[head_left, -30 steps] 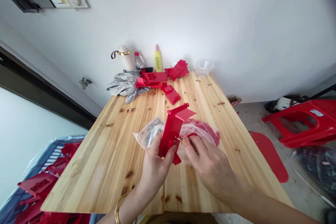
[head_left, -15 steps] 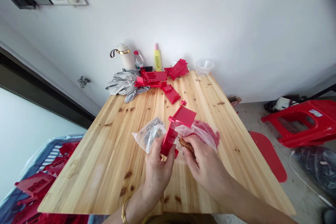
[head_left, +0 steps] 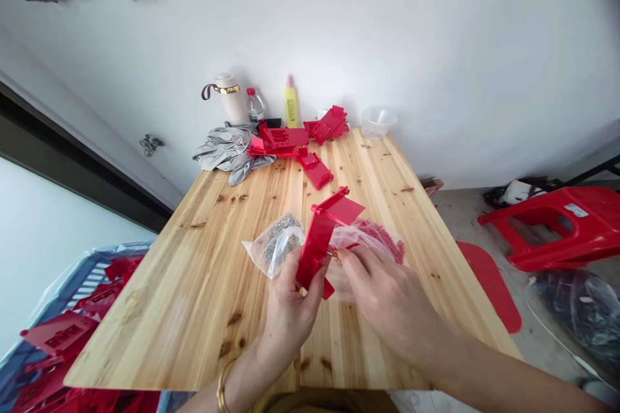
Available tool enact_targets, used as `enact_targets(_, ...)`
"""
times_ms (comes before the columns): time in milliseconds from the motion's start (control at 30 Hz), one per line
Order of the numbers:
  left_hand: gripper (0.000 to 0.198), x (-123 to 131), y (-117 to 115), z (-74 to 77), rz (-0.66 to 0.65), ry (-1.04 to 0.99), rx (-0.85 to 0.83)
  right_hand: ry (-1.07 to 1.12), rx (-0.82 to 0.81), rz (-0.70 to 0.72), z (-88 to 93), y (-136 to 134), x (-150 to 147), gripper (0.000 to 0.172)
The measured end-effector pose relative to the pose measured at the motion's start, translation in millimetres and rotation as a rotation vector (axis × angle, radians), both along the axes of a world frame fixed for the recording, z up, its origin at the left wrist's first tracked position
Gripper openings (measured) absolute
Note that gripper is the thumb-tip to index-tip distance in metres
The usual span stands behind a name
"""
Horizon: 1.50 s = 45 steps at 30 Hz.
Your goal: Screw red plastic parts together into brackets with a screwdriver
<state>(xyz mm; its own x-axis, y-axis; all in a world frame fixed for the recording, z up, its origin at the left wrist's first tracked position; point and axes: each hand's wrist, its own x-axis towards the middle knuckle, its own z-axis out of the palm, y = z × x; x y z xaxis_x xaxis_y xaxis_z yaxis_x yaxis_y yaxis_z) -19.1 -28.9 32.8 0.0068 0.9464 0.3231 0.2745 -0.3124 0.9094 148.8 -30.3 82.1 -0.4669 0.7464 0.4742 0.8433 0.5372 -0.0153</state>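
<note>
My left hand [head_left: 293,300] grips the lower end of a red plastic part [head_left: 317,242], holding it tilted above the table. A flat flap of this part sticks out to the upper right. My right hand [head_left: 387,287] is closed around a small screwdriver [head_left: 335,256], its wooden-looking handle mostly hidden by the fingers. The screwdriver's metal tip meets the right side of the red part; the exact contact spot is hard to make out. Behind my left hand lies a clear bag of small metal screws [head_left: 283,239]. A clear bag of small red pieces [head_left: 378,237] lies behind my right hand.
More red parts [head_left: 314,171] lie on the wooden table [head_left: 194,297] towards the wall, near a grey cloth [head_left: 227,148], a white flask [head_left: 232,100], bottles and a clear bowl [head_left: 378,122]. A blue basket [head_left: 90,284] of red parts stands left; a red stool [head_left: 557,226] stands right.
The red part has turned slightly in my left hand. My right hand has rolled over the screwdriver, so its handle is now more covered. The view has shifted a little.
</note>
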Motion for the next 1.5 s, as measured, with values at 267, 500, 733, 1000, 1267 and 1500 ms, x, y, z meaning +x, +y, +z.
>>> enact_targets(267,0.028,-2,-2,3.5,0.091,0.126,0.117,0.360,-0.387,0.027,-1.9,5,-1,0.012)
enact_targets(500,0.015,-6,4,6.2,0.019,0.064,-0.065,-0.170,0.108,0.039,-7.3,2,-1,0.029)
enact_targets(733,0.016,1,8,-8.6,-0.001,-0.014,-0.087,-0.098,0.030,-0.016,-8.0,11,0,0.020)
enact_targets(1000,0.021,2,3,-9.8,-0.012,-0.035,-0.139,-0.049,0.044,0.005,-14.0,2,4,0.021)
enact_targets(1267,0.026,6,1,-13.1,-0.018,-0.065,-0.209,0.149,-0.138,0.000,-22.8,-2,12,0.022)
enact_targets(1500,0.035,5,2,-21.4,-0.044,0.061,-0.147,0.269,-0.264,-0.023,-34.7,-4,17,0.021)
